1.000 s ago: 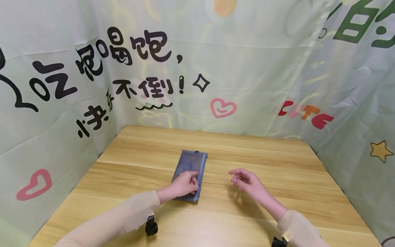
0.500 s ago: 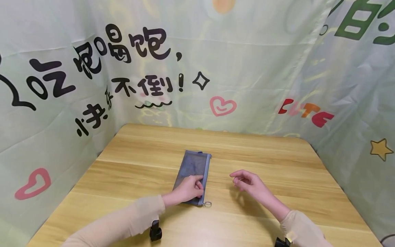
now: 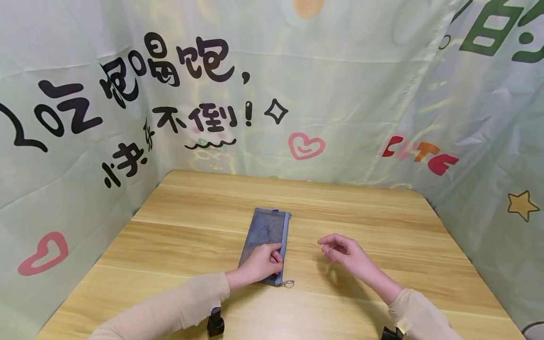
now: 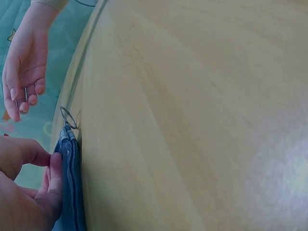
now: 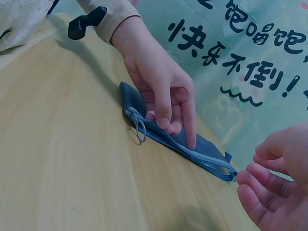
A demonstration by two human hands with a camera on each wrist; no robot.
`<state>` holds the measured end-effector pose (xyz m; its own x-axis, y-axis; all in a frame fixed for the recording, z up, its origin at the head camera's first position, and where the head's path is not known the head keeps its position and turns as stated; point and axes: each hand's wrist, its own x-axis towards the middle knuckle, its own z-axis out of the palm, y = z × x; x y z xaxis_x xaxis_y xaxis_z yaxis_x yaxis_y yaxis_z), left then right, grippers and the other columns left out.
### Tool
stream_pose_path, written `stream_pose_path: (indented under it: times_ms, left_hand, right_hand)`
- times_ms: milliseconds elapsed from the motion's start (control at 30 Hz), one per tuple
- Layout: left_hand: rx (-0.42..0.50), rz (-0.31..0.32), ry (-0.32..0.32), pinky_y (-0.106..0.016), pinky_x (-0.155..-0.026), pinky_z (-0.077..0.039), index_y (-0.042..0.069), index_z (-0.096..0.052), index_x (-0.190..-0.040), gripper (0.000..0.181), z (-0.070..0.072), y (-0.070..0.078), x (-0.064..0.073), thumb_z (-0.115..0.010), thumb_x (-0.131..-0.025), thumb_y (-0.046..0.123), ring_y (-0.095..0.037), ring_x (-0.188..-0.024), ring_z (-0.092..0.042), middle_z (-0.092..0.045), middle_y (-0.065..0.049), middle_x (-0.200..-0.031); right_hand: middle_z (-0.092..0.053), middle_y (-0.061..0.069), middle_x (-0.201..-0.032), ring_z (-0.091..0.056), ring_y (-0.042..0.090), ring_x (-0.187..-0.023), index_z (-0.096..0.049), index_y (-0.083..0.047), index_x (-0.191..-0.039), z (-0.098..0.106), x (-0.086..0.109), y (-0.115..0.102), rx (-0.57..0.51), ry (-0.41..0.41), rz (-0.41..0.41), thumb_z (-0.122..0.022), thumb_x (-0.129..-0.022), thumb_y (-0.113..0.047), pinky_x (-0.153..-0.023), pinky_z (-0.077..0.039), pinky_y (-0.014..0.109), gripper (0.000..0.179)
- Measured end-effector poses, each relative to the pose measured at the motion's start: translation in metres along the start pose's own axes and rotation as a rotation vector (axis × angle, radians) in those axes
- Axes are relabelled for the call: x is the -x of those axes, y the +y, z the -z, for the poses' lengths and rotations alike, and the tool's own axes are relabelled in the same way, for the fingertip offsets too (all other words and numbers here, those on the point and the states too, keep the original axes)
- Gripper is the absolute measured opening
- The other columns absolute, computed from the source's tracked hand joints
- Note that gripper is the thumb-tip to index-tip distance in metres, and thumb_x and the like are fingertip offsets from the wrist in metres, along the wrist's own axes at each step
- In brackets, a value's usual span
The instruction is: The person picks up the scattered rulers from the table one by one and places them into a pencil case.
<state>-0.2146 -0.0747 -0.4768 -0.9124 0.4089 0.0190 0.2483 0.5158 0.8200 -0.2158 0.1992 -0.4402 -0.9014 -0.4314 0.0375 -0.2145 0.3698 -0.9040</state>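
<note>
A flat blue mesh zip pouch [image 3: 262, 229] lies on the table, its zip edge facing right. My left hand [image 3: 260, 265] lies over its near half. In the left wrist view the thumb and index finger pinch the pouch's edge; the right wrist view shows the index finger stretched along the zip. A metal ring pull [image 5: 144, 138] hangs at the near end of the zip. Toward the far end, the two zip strips [image 5: 211, 160] stand slightly apart. My right hand [image 3: 349, 251] hovers right of the pouch, fingers loosely bent, nothing visible in them.
The wooden table [image 3: 340, 208] is enclosed at the back and sides by a pale green printed curtain [image 3: 340, 94]. Black wrist devices [image 3: 216, 322] hang under both sleeves. A whitish fabric shape [image 5: 21, 21] shows at the corner of the right wrist view.
My left hand and the pouch have shifted right and slightly nearer. The ring pull has come into view at the pouch's near end. My right hand has hardly moved.
</note>
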Motion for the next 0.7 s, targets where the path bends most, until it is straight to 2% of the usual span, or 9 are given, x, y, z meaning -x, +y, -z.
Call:
stream_pose_path:
  times_ms: [133,433,567,700]
  left_hand:
    - [-0.007,-0.003,0.005,-0.013,-0.059,-0.051,-0.014,-0.05,-0.135,0.058,-0.003,0.0,0.0,-0.067,-0.081,-0.001,-0.002,-0.065,-0.057,-0.068,-0.006,-0.081]
    - [-0.028,-0.052,-0.008,-0.013,-0.062,-0.05,-0.012,-0.049,-0.137,0.061,-0.003,0.003,-0.002,-0.069,-0.081,0.0,-0.001,-0.069,-0.055,-0.065,-0.003,-0.082]
    - [-0.044,-0.071,-0.016,-0.013,-0.065,-0.051,-0.006,-0.053,-0.136,0.059,0.004,-0.001,-0.003,-0.074,-0.083,0.007,0.002,-0.068,-0.056,-0.065,0.0,-0.083]
    - [-0.086,-0.128,-0.01,-0.013,-0.065,-0.053,-0.005,-0.056,-0.133,0.06,0.022,-0.005,-0.003,-0.079,-0.081,0.012,0.002,-0.067,-0.056,-0.064,0.0,-0.084]
  right_hand:
    - [-0.063,0.029,-0.106,-0.065,0.014,-0.084,-0.058,0.008,-0.123,0.001,0.002,0.003,0.011,-0.01,-0.008,-0.057,-0.098,-0.014,-0.074,-0.061,0.031,0.033]
    - [-0.063,0.028,-0.102,-0.063,0.017,-0.082,-0.058,0.008,-0.123,0.002,0.003,0.003,0.034,-0.016,-0.002,-0.057,-0.098,-0.014,-0.072,-0.06,0.03,0.033]
    - [-0.063,0.027,-0.103,-0.064,0.016,-0.082,-0.058,0.007,-0.122,0.004,0.004,0.002,0.046,-0.019,0.008,-0.056,-0.099,-0.014,-0.072,-0.06,0.03,0.032]
    - [-0.064,0.026,-0.102,-0.064,0.014,-0.081,-0.059,0.007,-0.121,0.007,0.007,0.0,0.078,-0.015,0.037,-0.057,-0.099,-0.014,-0.071,-0.06,0.03,0.031]
